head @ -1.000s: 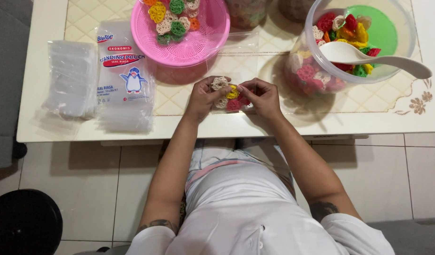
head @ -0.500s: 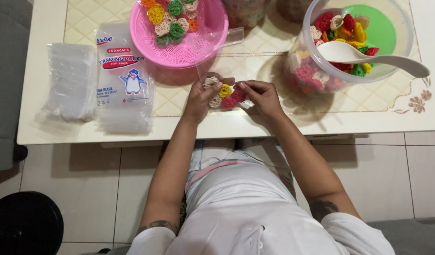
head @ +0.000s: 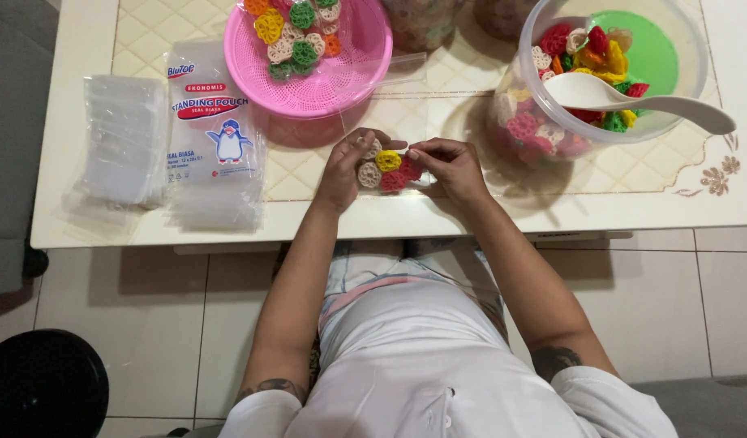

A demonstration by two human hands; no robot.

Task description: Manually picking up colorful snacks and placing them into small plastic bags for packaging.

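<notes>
- Holding clear pouch of coloured crackers [head: 386, 169] at near table [head: 503, 212] edge: left hand [head: 347, 166] grasping its left side, right hand [head: 449, 165] pinching its top right.
- Shifted slightly since a second ago; both hands closer at the top edge, suggesting sealing under way.
- Pink basket [head: 325, 77], clear tub [head: 609, 73] with white scoop [head: 633, 96] behind.
- Pouch stacks [head: 175, 146] at left.

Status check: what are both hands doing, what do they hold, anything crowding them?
Left hand and right hand pinch small clear bag of coloured crackers. Pink basket just beyond; nothing between.
</notes>
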